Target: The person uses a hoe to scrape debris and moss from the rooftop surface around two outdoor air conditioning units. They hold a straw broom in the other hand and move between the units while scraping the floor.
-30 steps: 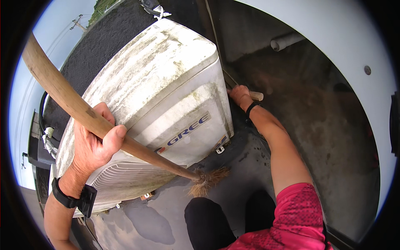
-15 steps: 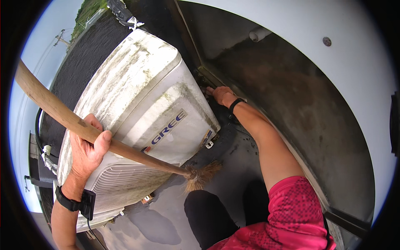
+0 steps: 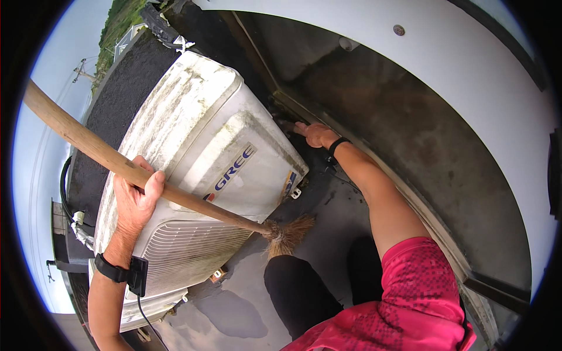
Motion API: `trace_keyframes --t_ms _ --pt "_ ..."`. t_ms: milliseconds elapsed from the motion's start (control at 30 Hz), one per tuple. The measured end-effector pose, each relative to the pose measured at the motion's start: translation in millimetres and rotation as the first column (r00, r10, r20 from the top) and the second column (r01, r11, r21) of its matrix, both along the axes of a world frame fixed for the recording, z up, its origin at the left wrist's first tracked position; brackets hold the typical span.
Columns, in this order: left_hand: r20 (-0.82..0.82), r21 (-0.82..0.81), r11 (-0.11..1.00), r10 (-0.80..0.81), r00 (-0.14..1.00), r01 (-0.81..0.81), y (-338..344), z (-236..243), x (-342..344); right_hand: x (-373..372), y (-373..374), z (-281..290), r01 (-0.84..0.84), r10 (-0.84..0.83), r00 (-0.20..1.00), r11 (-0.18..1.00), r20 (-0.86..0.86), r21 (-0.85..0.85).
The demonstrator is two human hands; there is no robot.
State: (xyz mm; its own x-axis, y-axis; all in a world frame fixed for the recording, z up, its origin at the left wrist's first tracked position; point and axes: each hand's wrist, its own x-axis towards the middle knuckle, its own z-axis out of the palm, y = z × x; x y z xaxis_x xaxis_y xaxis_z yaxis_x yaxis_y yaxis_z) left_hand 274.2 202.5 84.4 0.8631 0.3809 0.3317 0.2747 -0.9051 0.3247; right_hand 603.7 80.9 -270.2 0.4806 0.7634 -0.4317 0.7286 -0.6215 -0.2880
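Note:
A broom (image 3: 202, 202) with a long wooden handle and a frayed straw head (image 3: 288, 234) slants across the view. My left hand (image 3: 137, 196) is closed around its handle, with the thumb lying along the near side. The straw rests on the dark wet floor by my knee. My right hand (image 3: 318, 136) reaches forward into the narrow gap behind a grimy white air conditioner outdoor unit (image 3: 234, 152), beside the low ledge of the wall. Its fingers are bent around something dark at their tips, which I cannot make out.
A dark stained panel (image 3: 386, 105) and a white curved surface (image 3: 468, 76) rise at the right. A puddle (image 3: 231, 316) lies on the floor beside the grille. Wrapped pipes (image 3: 167, 32) run behind the unit, and a black parapet (image 3: 126, 88) stands beyond it.
The view has shifted slightly, so the unit and both arms sit a little differently in it. My left hand keeps its grip on the broom; my right hand stays low in the gap.

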Motion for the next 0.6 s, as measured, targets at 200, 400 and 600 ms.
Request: trace_keyframes --t_ms 200,400,600 --pt "0.007 -0.021 1.0 -0.002 1.0 0.002 -3 1 2 7 -18 -9 0.031 -0.013 0.998 0.956 -0.063 0.293" --pt "-0.002 -0.069 0.997 0.043 0.999 -0.043 -5 2 2 18 3 -5 -0.141 0.106 0.977 0.971 0.183 0.195" --pt "0.033 -0.077 0.997 0.027 0.999 -0.025 -6 0 2 15 36 -32 -0.093 0.062 0.93 0.993 0.362 0.069"
